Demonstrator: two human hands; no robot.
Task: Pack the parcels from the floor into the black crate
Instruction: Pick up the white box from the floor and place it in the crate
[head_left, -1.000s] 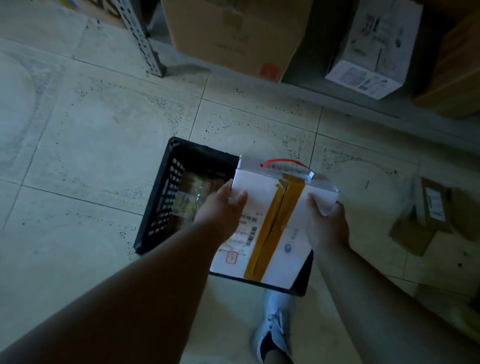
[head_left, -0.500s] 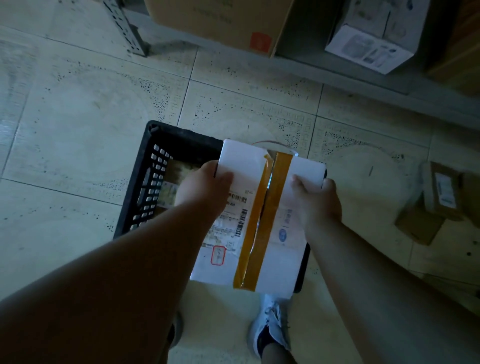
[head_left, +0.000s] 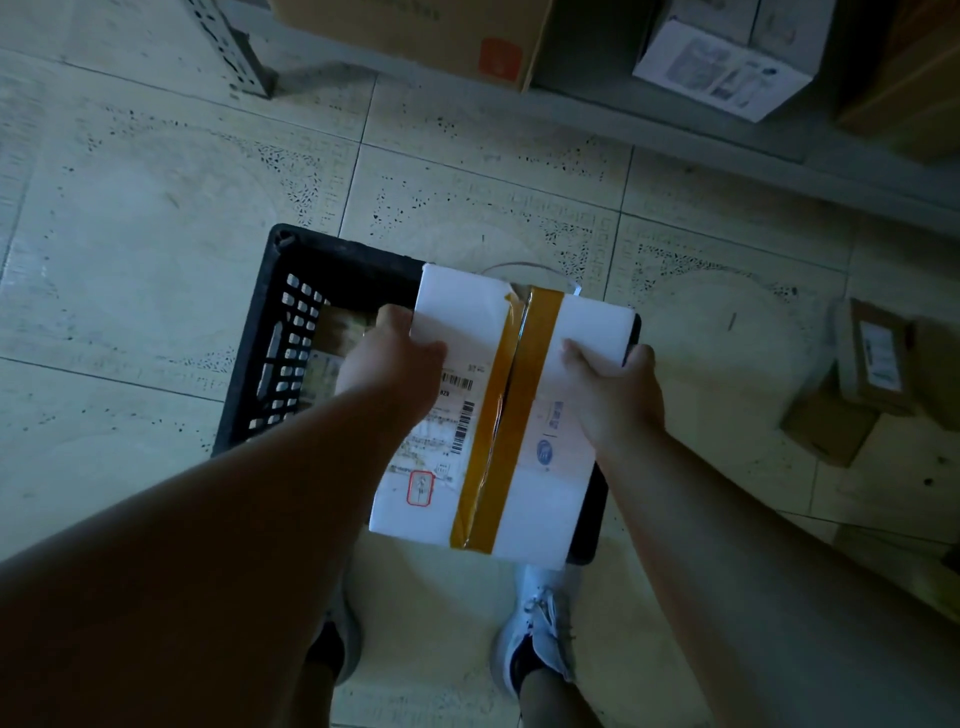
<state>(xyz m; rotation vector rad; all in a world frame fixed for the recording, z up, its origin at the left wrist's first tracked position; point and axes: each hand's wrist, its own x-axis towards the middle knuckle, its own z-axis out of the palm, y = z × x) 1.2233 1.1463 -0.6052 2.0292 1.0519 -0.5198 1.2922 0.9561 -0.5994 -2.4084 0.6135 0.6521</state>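
A white parcel (head_left: 519, 364) with a yellow tape strip and a shipping label lies flat over the right part of the black crate (head_left: 270, 332). My left hand (head_left: 389, 364) grips its left edge, thumb on top. My right hand (head_left: 613, 395) grips its right edge, thumb on top too. Inside the crate, to the left of the parcel, part of another packed parcel (head_left: 332, 353) shows. The crate's right half is hidden under the white parcel. On the floor at the right lie two brown parcels (head_left: 872, 364) (head_left: 826, 426).
The tiled floor (head_left: 156, 234) surrounds the crate. A metal shelf leg (head_left: 228, 47) stands at the top left. A large cardboard box (head_left: 415, 31) and a white printed box (head_left: 727, 62) sit under the shelving at the top. My shoes (head_left: 540, 639) stand just behind the crate.
The parcel has tipped from a raised, tilted hold to lying flat and lower over the crate. Both hands keep their grip on its sides.
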